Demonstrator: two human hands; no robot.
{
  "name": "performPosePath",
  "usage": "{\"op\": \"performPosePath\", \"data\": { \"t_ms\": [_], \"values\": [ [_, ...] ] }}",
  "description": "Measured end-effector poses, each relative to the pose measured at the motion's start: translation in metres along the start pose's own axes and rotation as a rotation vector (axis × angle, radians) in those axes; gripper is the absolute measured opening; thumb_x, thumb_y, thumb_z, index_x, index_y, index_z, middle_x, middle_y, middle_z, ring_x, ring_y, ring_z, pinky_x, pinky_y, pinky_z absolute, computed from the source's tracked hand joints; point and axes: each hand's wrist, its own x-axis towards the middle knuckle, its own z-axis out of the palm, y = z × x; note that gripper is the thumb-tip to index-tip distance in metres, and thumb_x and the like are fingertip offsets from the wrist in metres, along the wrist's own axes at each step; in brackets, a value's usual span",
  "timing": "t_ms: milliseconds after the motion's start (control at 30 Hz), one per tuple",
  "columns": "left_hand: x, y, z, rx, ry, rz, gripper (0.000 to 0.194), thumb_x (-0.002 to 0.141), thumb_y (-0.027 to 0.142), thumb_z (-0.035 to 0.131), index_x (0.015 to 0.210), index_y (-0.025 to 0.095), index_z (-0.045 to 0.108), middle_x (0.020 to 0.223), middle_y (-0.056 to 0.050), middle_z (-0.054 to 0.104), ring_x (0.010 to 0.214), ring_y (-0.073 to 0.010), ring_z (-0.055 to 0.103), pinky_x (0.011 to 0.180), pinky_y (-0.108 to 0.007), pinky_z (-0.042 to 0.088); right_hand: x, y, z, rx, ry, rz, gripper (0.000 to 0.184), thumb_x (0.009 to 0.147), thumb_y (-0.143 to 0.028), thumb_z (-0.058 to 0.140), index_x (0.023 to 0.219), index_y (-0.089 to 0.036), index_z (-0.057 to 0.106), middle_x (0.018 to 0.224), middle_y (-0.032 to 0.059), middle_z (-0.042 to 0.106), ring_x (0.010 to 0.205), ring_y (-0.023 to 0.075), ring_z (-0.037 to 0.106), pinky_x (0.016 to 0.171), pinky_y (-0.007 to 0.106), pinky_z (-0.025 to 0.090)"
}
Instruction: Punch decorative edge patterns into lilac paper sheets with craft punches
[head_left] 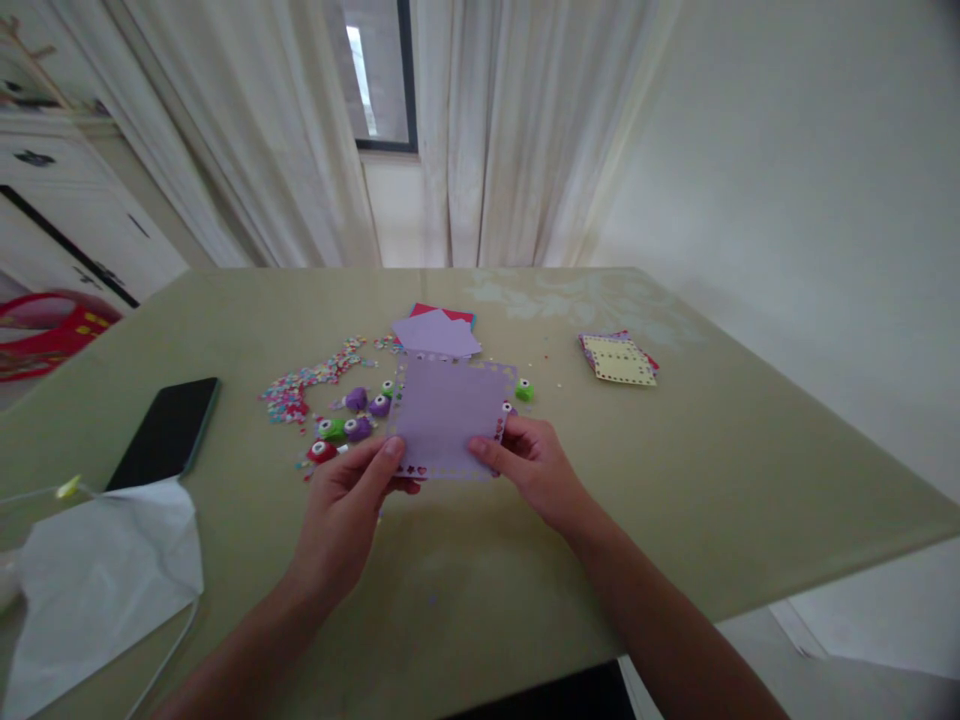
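- Lilac paper square (452,418) with punched borders sits at table centre, held above the olive table (750,450).
- My left hand (349,500) pinches its 7 o'clock corner, thumb on top.
- My right hand (534,465) pinches its 5 o'clock corner.
- Small craft punches (352,415) lie at 9 o'clock of the sheet; a black phone (166,430) lies farther that way.

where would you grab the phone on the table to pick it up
Take the phone by its two long edges, near the middle, coming from above. It lies flat and face up on the table, so only the thin sides offer a pinch. Its near end touches the white paper; the far end and both long sides are free. Both hands now hold the purple sheet.
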Motion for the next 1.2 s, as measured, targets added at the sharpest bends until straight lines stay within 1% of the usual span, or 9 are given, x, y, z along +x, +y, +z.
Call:
{"op": "performPosePath", "data": {
  "t_ms": [200,367,433,533,600,667,833,967,1200],
  "values": [
    [0.0005,0.0005,0.0025,-0.008,-0.009,-0.032,0.033,0.078,0.048,0.092,0.077,0.018,0.08,0.073,0.0,0.072,0.061,-0.0117,0.064,0.056,-0.019,0.056,-0.0004,-0.0031,-0.0001,-0.008,0.006,-0.054,0.034,0.086,-0.052,0.083,0.088,-0.019,0.08,0.074,0.0006,0.065,0.065,0.0134,0.048,0.061,0.027,0.038],
    [0.0004,-0.0014,-0.0017,0.013,-0.037,-0.014,0.03,0.083,0.048,0.088,0.08,0.019,0.079,0.074,0.0,0.073,0.064,-0.0123,0.065,0.058,-0.019,0.055,0.0001,-0.0019,0.0019,-0.007,0.032,-0.077,0.037,0.084,-0.054,0.084,0.08,-0.019,0.075,0.069,-0.0012,0.059,0.062,0.0128,0.043,0.059,0.028,0.035],
    [0.0007,-0.0016,-0.0035,0.068,-0.046,0.011,0.029,0.086,0.047,0.085,0.08,0.02,0.078,0.073,0.0,0.073,0.064,-0.0125,0.066,0.06,-0.02,0.055,0.001,-0.0008,0.0025,-0.01,0.09,-0.084,0.039,0.082,-0.055,0.085,0.074,-0.019,0.071,0.066,-0.0024,0.054,0.06,0.0126,0.04,0.057,0.028,0.033],
    [0.0015,0.0003,-0.0035,0.184,-0.058,0.058,0.027,0.088,0.047,0.083,0.081,0.021,0.079,0.069,0.0,0.073,0.063,-0.0141,0.066,0.061,-0.022,0.055,0.0025,-0.0005,0.0024,-0.025,0.221,-0.108,0.041,0.08,-0.054,0.087,0.069,-0.021,0.066,0.062,-0.0036,0.049,0.059,0.0127,0.038,0.056,0.028,0.032],
    [0.0017,0.0026,-0.0022,0.245,-0.071,0.082,0.027,0.087,0.047,0.083,0.08,0.021,0.079,0.067,0.0,0.073,0.061,-0.0152,0.067,0.06,-0.023,0.055,0.0032,-0.0009,0.0021,-0.025,0.283,-0.131,0.039,0.079,-0.052,0.088,0.069,-0.021,0.067,0.062,-0.0032,0.051,0.059,0.0129,0.039,0.056,0.028,0.033],
    [0.0018,0.0047,-0.001,0.281,-0.072,0.094,0.027,0.086,0.048,0.083,0.081,0.022,0.08,0.067,-0.001,0.074,0.061,-0.0163,0.067,0.06,-0.024,0.055,0.0034,-0.0009,0.0022,-0.024,0.312,-0.146,0.037,0.079,-0.051,0.089,0.072,-0.022,0.068,0.064,-0.0025,0.054,0.059,0.0132,0.041,0.056,0.028,0.035],
    [0.0033,0.0072,-0.0007,0.322,-0.04,0.097,0.029,0.082,0.051,0.086,0.083,0.022,0.08,0.069,-0.002,0.076,0.061,-0.0185,0.069,0.059,-0.026,0.056,0.003,0.0012,0.0036,-0.045,0.33,-0.159,0.034,0.08,-0.05,0.088,0.073,-0.022,0.069,0.064,-0.0024,0.055,0.059,0.0136,0.044,0.057,0.029,0.038],
    [0.0044,0.0078,-0.0015,0.324,-0.04,0.108,0.034,0.08,0.055,0.086,0.082,0.022,0.08,0.069,-0.002,0.076,0.061,-0.0189,0.069,0.059,-0.026,0.056,0.0029,0.0011,0.0042,-0.031,0.33,-0.148,0.032,0.079,-0.049,0.087,0.075,-0.021,0.072,0.064,-0.0021,0.057,0.058,0.013,0.044,0.056,0.028,0.037],
    [0.0036,0.0073,-0.0016,0.306,-0.052,0.097,0.036,0.08,0.056,0.086,0.08,0.021,0.079,0.066,-0.001,0.073,0.061,-0.0187,0.069,0.059,-0.026,0.056,0.002,-0.0027,0.0027,0.0,0.33,-0.131,0.035,0.081,-0.052,0.086,0.072,-0.021,0.072,0.058,-0.0045,0.05,0.055,0.0117,0.038,0.052,0.027,0.033]
  ]
}}
